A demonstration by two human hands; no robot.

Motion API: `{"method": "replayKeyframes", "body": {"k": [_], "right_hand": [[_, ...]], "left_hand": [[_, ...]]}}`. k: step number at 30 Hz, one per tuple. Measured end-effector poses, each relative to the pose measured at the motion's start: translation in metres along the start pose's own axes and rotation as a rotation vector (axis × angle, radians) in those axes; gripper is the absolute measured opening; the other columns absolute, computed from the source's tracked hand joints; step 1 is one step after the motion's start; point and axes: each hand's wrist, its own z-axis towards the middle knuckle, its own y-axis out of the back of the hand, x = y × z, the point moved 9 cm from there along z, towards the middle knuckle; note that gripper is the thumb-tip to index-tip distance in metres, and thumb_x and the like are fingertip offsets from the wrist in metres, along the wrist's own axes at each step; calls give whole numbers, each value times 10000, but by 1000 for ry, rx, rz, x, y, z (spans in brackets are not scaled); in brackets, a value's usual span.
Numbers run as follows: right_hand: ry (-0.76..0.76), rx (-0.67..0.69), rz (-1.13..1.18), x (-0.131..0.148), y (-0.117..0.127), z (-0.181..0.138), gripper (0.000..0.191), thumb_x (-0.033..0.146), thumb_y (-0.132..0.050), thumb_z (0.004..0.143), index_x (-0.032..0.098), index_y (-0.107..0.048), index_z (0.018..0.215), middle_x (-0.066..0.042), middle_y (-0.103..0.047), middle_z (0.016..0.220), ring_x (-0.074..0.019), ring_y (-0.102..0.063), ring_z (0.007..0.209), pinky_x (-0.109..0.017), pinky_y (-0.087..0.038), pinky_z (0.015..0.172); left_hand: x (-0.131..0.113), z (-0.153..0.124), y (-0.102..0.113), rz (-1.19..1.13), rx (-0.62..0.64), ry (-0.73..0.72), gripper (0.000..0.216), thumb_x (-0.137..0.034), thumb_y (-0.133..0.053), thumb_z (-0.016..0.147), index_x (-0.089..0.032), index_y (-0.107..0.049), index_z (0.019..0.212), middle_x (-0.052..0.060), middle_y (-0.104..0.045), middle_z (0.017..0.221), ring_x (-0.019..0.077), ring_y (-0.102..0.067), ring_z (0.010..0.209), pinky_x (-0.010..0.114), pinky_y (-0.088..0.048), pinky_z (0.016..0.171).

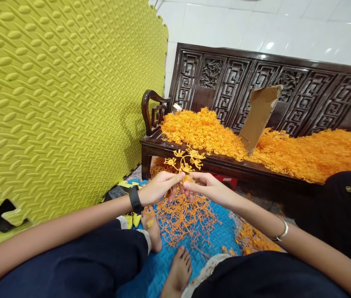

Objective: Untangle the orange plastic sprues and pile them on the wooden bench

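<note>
My left hand (159, 186) and my right hand (204, 186) meet in front of me, both pinched on an orange plastic sprig (186, 159) that branches upward with small flower-like tips. A black band sits on my left wrist and a thin bangle on my right. Below the hands a loose heap of orange plastic stems (183, 217) lies on the blue foam mat (225, 234), between my bare feet.
A dark carved wooden bench (221, 82) stands ahead, piled with orange plastic pieces (302, 153) and a propped sheet of cardboard (259, 116). A yellow foam mat (60, 103) leans upright on the left. White tiled floor lies beyond. My knees frame the bottom.
</note>
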Motion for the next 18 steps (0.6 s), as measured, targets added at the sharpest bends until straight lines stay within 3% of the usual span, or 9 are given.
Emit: {"method": "replayKeyframes", "body": {"k": [3, 6, 14, 18], "right_hand": [[-16, -40, -19, -9, -3, 5, 335, 465, -562, 772, 137, -540, 709, 15, -555, 620, -85, -543, 506, -235, -436, 524], [-15, -64, -49, -14, -4, 8, 332, 456, -560, 777, 137, -538, 688, 15, -561, 606, -83, -534, 497, -236, -425, 530], [16, -26, -56, -5, -6, 3, 304, 408, -559, 790, 157, -495, 631, 29, -500, 567, -88, -495, 515, -235, -412, 540], [79, -22, -290, -1, -6, 3, 323, 393, -525, 820, 152, -482, 610, 33, -452, 570, -77, -419, 538, -217, -346, 542]], "left_hand": [[3, 1, 2, 1, -46, -11, 538, -460, -303, 895, -139, -580, 563, 14, -536, 487, 123, -495, 514, 246, -377, 582], [5, 3, 5, -75, -85, -44, 461, -456, -402, 860, -137, -582, 580, 9, -543, 558, 122, -487, 566, 239, -376, 580], [8, 0, 19, -345, -307, -9, 305, -392, -606, 719, -133, -572, 561, -13, -511, 520, 85, -434, 458, 220, -343, 476], [20, 0, 14, -444, -363, 68, 358, -443, -648, 658, -137, -536, 509, -40, -433, 431, 60, -336, 387, 207, -229, 405]]}}
